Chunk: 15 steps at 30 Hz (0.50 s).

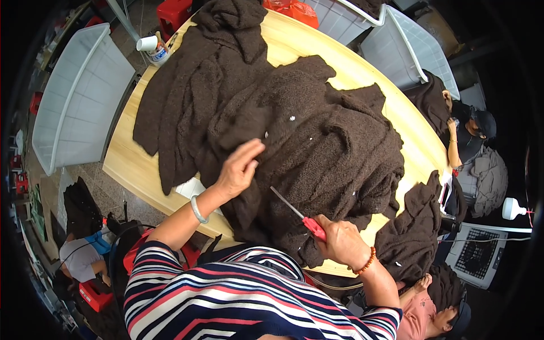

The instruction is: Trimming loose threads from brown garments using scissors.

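A heap of dark brown knitted cloth (317, 141) covers much of the table before me, with small white bits on it. My left hand (238, 170) is over the heap's near left part, its fingers stretched out and slightly blurred, with nothing in them. Whether those fingers touch the knit I cannot tell. In my right hand (341, 241) is a red-handled tool with a long thin metal blade (289, 203), which points up and left over the cloth. My fingers hide part of its handle, so its exact kind is unclear.
Under the cloth is a pale wooden table (130, 153). A can with a white cup (148, 44) stands at its far left corner. Translucent bins (76, 96) stand around it. Co-workers sit at the right (473, 133), lower right (425, 309) and lower left (82, 260).
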Tool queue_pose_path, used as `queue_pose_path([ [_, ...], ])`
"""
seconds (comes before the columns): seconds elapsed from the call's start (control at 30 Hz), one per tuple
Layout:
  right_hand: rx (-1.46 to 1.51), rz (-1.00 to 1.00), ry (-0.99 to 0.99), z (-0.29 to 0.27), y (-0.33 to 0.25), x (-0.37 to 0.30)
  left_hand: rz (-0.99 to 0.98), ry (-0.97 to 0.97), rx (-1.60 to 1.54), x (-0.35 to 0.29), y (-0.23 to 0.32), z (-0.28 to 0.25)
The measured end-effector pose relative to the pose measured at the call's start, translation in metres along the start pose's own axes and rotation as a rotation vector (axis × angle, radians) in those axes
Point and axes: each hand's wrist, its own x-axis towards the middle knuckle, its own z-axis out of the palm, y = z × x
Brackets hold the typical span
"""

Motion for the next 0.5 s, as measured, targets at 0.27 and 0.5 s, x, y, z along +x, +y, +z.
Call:
queue_pose_path([
  [0.27,0.129,0.022,0.105,0.006,-0.008,0.008,-0.394,0.15,0.314,0.01,-0.059,-0.026],
  [0.5,0.021,-0.059,0.124,0.024,-0.021,0.024,-0.549,0.031,-0.323,-0.007,-0.036,-0.014],
])
